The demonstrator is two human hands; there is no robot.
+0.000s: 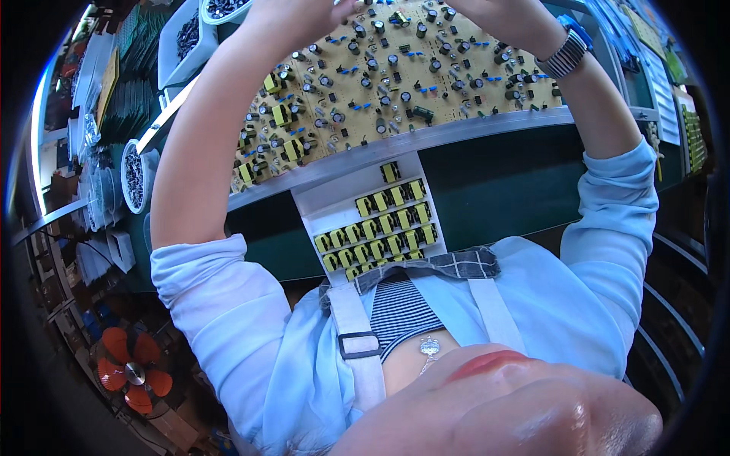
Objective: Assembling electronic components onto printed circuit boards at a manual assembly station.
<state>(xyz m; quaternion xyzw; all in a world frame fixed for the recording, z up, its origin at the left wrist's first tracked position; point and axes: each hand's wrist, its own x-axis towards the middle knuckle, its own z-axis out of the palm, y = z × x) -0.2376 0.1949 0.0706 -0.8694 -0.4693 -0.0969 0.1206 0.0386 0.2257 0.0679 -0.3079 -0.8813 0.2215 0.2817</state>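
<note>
Both my hands reach over a wide tan circuit board panel (334,143) and run out of the picture at the top. My left hand (293,19) is above the board's far left part, with only a bit of its fingertips showing. Over the far right part is my right hand (508,24), its fingers cut off by the upper edge. What either hand holds is out of sight. Capacitors, blue parts and several yellow transformers (293,150) stand on the board. Nearer to me, a white tray (308,204) carries rows of loose yellow transformers (386,223).
A metal rail (487,128) borders the board's near side, above a dark green surface (494,186). At the left are a white bowl (135,178) and a white bin (185,38) of small dark parts, and stacked green boards (137,72). An orange fan (134,372) stands lower left.
</note>
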